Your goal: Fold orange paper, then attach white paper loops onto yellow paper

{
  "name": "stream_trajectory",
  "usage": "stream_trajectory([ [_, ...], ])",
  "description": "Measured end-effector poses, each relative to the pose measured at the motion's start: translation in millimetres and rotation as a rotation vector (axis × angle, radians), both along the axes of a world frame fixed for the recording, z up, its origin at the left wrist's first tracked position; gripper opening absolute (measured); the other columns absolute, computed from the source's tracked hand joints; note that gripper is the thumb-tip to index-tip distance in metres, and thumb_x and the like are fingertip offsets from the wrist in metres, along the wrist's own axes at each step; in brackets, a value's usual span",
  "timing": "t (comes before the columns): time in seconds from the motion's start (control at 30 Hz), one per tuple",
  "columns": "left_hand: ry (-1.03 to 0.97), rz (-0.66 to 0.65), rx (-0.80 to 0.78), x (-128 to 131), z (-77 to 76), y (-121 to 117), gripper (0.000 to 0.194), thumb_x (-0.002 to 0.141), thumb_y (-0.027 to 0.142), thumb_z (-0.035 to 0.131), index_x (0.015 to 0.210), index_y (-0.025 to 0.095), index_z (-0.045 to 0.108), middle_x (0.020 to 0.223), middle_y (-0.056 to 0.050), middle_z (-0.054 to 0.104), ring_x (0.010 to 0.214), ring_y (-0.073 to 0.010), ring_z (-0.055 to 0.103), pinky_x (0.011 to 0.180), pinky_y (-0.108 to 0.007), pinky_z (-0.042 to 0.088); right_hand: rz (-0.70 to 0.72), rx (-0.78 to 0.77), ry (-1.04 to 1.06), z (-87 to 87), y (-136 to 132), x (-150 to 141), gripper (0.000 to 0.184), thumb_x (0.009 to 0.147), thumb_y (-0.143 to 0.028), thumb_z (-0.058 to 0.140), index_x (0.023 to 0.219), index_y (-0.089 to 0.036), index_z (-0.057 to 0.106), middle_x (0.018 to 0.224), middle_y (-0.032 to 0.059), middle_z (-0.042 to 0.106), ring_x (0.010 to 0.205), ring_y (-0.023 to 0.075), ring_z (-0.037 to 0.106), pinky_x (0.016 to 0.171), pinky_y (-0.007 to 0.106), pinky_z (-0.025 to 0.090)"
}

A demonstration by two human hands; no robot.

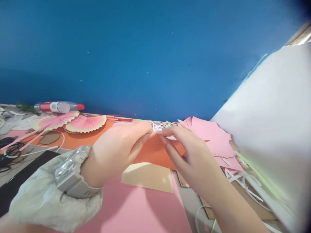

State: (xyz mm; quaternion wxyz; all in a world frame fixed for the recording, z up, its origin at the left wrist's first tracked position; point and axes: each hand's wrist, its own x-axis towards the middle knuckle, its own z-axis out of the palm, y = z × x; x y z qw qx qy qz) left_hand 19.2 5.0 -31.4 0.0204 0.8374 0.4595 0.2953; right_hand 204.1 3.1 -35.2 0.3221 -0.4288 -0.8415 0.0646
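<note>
My left hand (pixel 126 142), with a grey watch-like device (pixel 75 174) on its wrist, is closed in a pinch. Its fingertips meet those of my right hand (pixel 188 145), whose thumb and forefinger are also pinched together. Whatever they hold, if anything, is too small or hidden to make out. Under the hands lies an orange sheet (pixel 153 152). Nearer to me, a cream piece of paper (pixel 148 178) rests on a large pink sheet (pixel 141 210). Behind the fingertips is a heap of white paper strips (pixel 161 125).
Pink pleated paper fans (pixel 86 123) with cream edges and a clear bottle (pixel 64 106) with a red cap lie at the left. Cut pink paper (pixel 211 137) is piled at the right, near loose white strips (pixel 245 184). A blue wall (pixel 145 58) rises behind.
</note>
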Motion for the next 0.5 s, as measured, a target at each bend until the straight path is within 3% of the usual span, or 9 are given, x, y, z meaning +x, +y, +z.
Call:
stream_trajectory([
  [0.13, -0.006, 0.029, 0.053, -8, 1.2, 0, 0.017, 0.093, 0.021, 0.036, 0.083, 0.021, 0.051, 0.07, 0.004, 0.058, 0.058, -0.0099, 0.051, 0.054, -0.022, 0.034, -0.033, -0.057, 0.025, 4.4, 0, 2, 0.011, 0.092, -0.023, 0.041, 0.091, -0.028, 0.051, 0.087, -0.0041, 0.061, 0.086, 0.0143, 0.057, 0.104, 0.04, 0.028],
  [0.3, -0.037, 0.108, 0.152, -16, 10.5, -1, 0.016, 0.093, 0.024, 0.039, 0.082, 0.021, 0.051, 0.06, 0.008, 0.052, 0.044, -0.006, 0.037, 0.046, -0.019, 0.031, -0.07, -0.137, 0.013, 10.5, 2, 6, 0.011, 0.091, -0.025, 0.041, 0.088, -0.027, 0.052, 0.086, -0.0028, 0.061, 0.082, 0.0164, 0.058, 0.089, 0.038, 0.04],
  [0.5, -0.07, 0.212, 0.25, -20, 21.4, -1, 0.016, 0.091, 0.028, 0.045, 0.081, 0.02, 0.055, 0.058, 0.007, 0.05, 0.047, -0.0043, 0.038, 0.045, -0.017, 0.03, -0.096, -0.137, 0.025, 7.3, 8, 15, 0.012, 0.092, -0.027, 0.041, 0.088, -0.028, 0.052, 0.08, -0.0046, 0.06, 0.071, 0.0138, 0.055, 0.082, 0.035, 0.041],
])
